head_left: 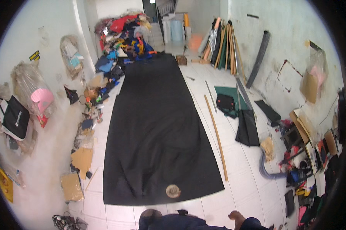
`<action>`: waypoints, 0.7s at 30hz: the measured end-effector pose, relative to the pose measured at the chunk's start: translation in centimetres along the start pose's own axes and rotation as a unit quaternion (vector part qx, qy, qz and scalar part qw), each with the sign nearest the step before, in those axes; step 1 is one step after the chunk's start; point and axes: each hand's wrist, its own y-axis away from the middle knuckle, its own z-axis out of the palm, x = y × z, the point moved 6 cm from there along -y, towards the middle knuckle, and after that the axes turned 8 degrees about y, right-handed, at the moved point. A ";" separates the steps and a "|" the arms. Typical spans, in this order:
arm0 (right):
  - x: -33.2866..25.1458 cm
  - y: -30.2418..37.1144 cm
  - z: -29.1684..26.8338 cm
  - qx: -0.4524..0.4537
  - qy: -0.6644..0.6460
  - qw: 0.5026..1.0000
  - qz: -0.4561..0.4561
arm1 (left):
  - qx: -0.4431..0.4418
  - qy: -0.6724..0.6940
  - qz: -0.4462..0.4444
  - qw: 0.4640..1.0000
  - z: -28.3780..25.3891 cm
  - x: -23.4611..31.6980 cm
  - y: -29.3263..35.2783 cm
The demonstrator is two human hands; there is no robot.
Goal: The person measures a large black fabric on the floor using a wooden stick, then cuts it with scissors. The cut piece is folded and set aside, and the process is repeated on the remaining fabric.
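Note:
A long sheet of black material (154,126) lies on the white tiled floor, wrinkled near its closer end. A round brownish-grey disc (173,191) sits on that near end; its kind is too unclear to tell. At the lower edge, to the right of my dark blue clothing (184,222), a bare shape that seems to be my right hand (237,218) shows past a dark sleeve. It is apart from the sheet, and its fingers are too small to read. A rounded grey-brown shape (150,218) left of my clothing cannot be made out. My left hand is not recognisable.
A wooden stick (216,138) lies right of the sheet, near a black bag (225,102) and dark cloth pieces (246,128). Cardboard (81,161) is at the left. Piled fabrics (127,38) fill the far end, with rolls (226,48) against the right wall and clutter (303,161) below.

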 end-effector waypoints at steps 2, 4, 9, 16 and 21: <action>5.2 1.1 1.3 0.037 0.016 0.998 0.043 | 0.003 0.037 0.020 0.999 1.6 0.8 -2.3; -4.7 3.6 1.8 0.057 -0.040 0.997 -0.019 | 0.099 0.057 -0.042 0.993 -5.7 -3.7 0.0; -18.5 14.9 -5.5 0.228 -0.221 0.927 -0.199 | 0.088 0.367 0.142 0.915 -7.8 6.3 0.6; -32.7 27.7 -5.5 0.253 0.001 0.898 -0.361 | -0.035 0.097 0.209 0.973 2.3 8.5 9.3; -33.7 29.8 -6.4 0.004 -0.262 0.931 -0.254 | -0.019 0.089 0.454 0.886 5.3 7.7 15.9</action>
